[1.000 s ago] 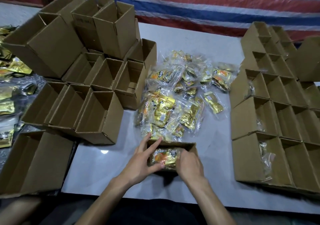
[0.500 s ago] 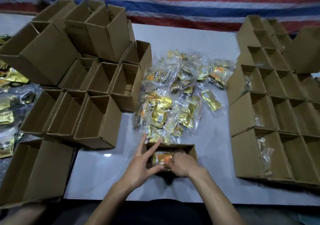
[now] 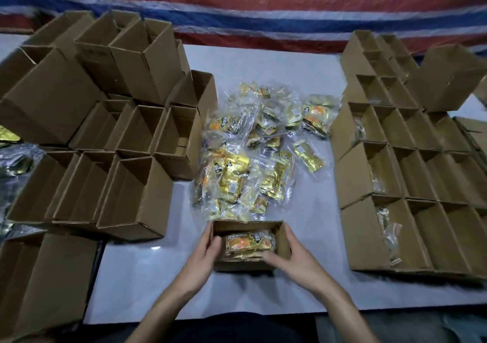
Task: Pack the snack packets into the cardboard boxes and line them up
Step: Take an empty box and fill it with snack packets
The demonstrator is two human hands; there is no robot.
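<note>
A small open cardboard box (image 3: 247, 225) stands on the white table near the front edge. Gold and orange snack packets (image 3: 247, 242) lie inside it. My left hand (image 3: 201, 254) grips the box's left wall, thumb over the rim. On the other side, my right hand (image 3: 293, 255) holds the right wall, with its thumb reaching in along the near edge. Just behind the box lies a loose pile of snack packets (image 3: 253, 158) in clear wrappers.
Open boxes in rows (image 3: 395, 182) stand on the right, a few showing packets inside. Several empty open boxes (image 3: 131, 184) are crowded on the left, some stacked. More packets (image 3: 15, 158) lie at the far left. A striped tarp hangs behind the table.
My right hand has come out of the box and taken its right wall. My left hand has closed from spread fingers onto the left wall.
</note>
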